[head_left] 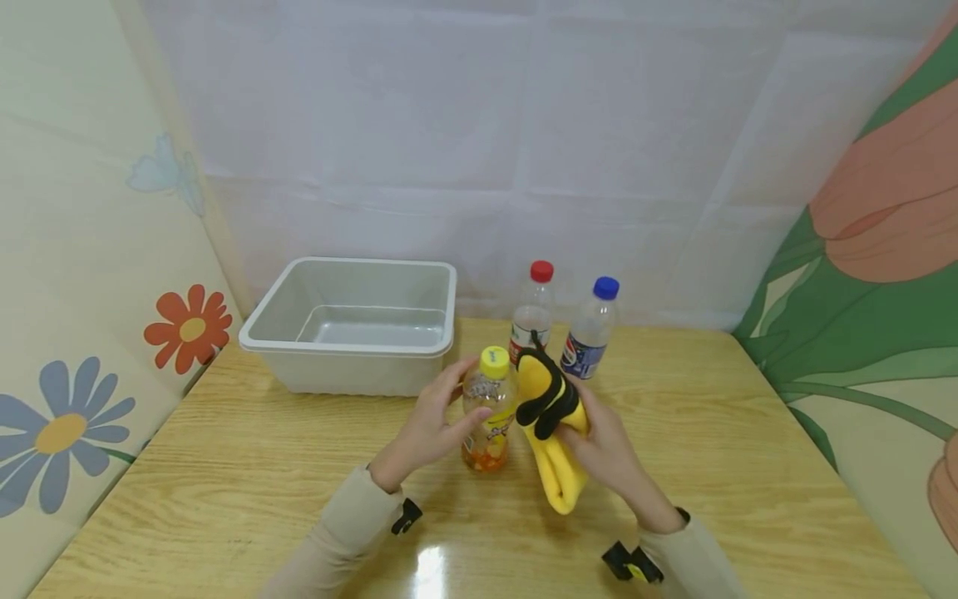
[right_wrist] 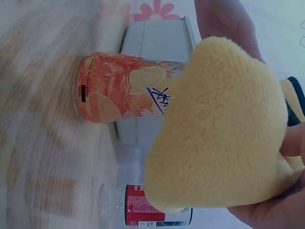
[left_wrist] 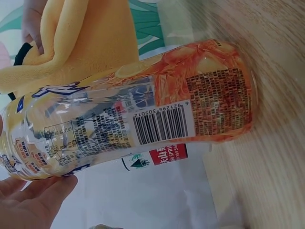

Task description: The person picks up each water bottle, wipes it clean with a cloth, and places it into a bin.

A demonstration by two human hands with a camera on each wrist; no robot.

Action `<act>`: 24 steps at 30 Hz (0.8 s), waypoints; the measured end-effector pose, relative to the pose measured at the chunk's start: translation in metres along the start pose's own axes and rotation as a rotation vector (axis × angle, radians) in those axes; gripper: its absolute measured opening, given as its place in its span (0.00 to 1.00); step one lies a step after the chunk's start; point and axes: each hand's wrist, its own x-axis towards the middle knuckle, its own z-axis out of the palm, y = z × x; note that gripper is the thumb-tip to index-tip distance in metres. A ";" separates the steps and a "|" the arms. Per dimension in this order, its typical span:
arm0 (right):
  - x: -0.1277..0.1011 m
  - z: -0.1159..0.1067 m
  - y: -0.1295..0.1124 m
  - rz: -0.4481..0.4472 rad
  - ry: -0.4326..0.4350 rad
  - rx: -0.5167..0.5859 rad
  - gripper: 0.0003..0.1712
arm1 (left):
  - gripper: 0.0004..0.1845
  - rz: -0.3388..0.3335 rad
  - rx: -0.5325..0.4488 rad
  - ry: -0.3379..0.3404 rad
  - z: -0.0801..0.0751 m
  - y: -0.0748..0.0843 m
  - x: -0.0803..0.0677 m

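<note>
My left hand (head_left: 434, 428) holds a clear plastic drink bottle (head_left: 486, 424) with a yellow cap and an orange, fruit-printed label, thumb in front and fingers behind. Upright, the bottle has its base at or close to the tabletop; whether it touches is unclear. In the left wrist view, fingertips (left_wrist: 59, 188) lie against the bottle near its upper part, and the barcode (left_wrist: 162, 124) shows. My right hand (head_left: 606, 441) grips a soft yellow plush thing (head_left: 557, 466) with black bands, just right of the bottle. In the right wrist view, the plush (right_wrist: 219, 129) covers the bottle's top.
Behind the hands stand a red-capped bottle (head_left: 533, 316) and a blue-capped bottle (head_left: 591, 333). A light grey plastic bin (head_left: 352, 366) sits at the back left of the wooden table (head_left: 224, 482). A white cloth (head_left: 479, 166) hangs along the rear edge.
</note>
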 end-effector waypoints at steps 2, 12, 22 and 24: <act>0.002 0.000 -0.002 0.011 -0.005 0.003 0.39 | 0.30 0.002 -0.009 -0.008 0.000 -0.001 0.000; 0.009 0.004 -0.007 0.035 -0.039 0.014 0.37 | 0.30 0.000 -0.030 -0.045 -0.003 -0.003 0.001; 0.015 0.007 -0.008 0.025 -0.105 0.001 0.40 | 0.30 -0.008 -0.029 -0.049 -0.004 -0.002 0.002; 0.017 0.007 -0.008 0.013 -0.123 -0.001 0.40 | 0.30 -0.005 -0.028 -0.048 -0.003 -0.002 0.002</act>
